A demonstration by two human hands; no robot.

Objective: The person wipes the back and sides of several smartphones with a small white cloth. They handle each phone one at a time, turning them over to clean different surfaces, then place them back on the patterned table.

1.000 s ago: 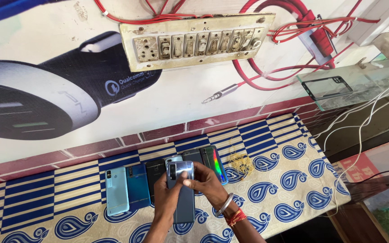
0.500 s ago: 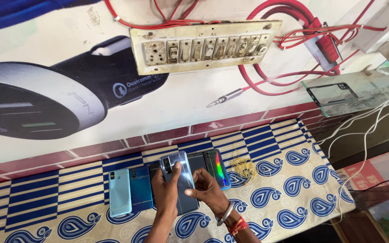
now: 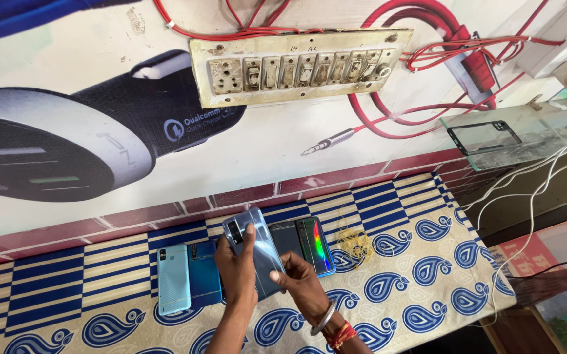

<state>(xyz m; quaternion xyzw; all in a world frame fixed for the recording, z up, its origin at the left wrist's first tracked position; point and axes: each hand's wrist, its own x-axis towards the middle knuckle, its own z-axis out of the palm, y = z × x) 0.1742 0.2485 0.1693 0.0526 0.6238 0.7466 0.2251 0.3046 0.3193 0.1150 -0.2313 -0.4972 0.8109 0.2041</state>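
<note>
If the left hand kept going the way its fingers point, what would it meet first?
The left hand holds a grey phone and points up toward the wall. Past the phone, the maroon brick strip comes first, though depth is unclear.

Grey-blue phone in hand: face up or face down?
Face down. The grey-blue phone shows its back, camera block at the top corner, no screen visible. The left hand and right hand hold it over the patterned cloth.
</note>
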